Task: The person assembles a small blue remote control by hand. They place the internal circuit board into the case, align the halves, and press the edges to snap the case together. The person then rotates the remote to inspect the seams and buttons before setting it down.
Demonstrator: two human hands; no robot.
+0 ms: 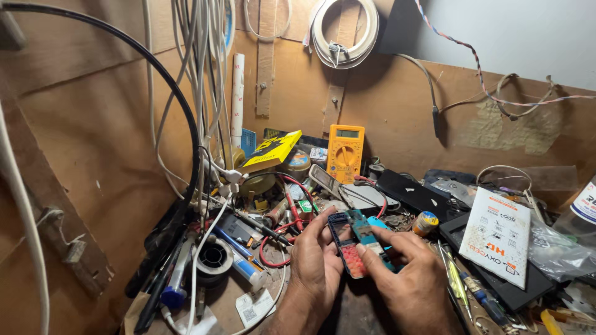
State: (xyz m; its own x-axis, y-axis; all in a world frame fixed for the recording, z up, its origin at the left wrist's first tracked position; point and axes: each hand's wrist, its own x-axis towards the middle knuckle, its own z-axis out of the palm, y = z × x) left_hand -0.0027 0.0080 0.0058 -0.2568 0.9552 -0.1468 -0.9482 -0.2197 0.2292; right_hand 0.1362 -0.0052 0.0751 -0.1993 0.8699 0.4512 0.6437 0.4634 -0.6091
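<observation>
Both hands meet over the middle of a cluttered desk. The left hand has its fingers closed around the left edge of a small opened phone, dark frame with a red keypad and a teal board showing. The right hand grips the phone's right side, its forefinger lying across the lower keypad. The phone is held just above the desk, tilted toward the camera. Behind it stands a yellow multimeter; a solder spool lies to the left, a white packet to the right.
</observation>
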